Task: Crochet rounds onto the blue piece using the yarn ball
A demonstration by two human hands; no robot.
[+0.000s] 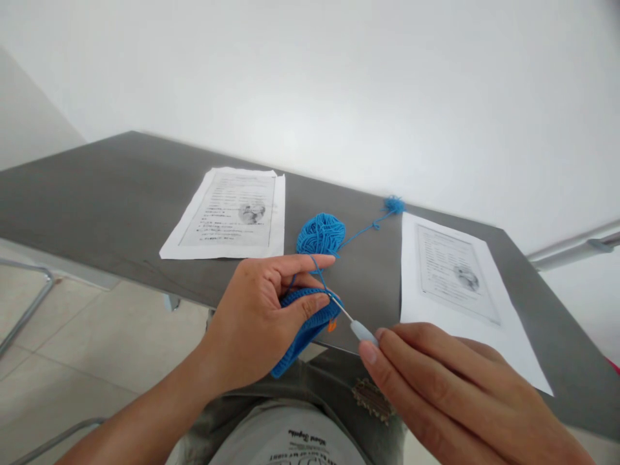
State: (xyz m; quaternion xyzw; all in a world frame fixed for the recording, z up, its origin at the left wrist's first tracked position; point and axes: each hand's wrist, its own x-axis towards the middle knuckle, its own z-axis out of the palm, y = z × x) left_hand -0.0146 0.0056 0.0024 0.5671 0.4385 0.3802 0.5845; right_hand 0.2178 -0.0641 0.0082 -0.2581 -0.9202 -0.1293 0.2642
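Crochet hook pinched in right hand fingers; left hand fingers grip blue crochet piece.

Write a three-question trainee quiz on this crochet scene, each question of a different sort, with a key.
1. True or false: the left hand holds the blue crochet piece.
2. Multiple choice: the right hand grips a) scissors b) a crochet hook c) a pen.
3. Fill in: the blue yarn ball lies on the grey table between two printed ____.

Key:
1. True.
2. b; its tip is in the piece's top edge.
3. Sheets; the left sheet and the right sheet each show text and a small picture.
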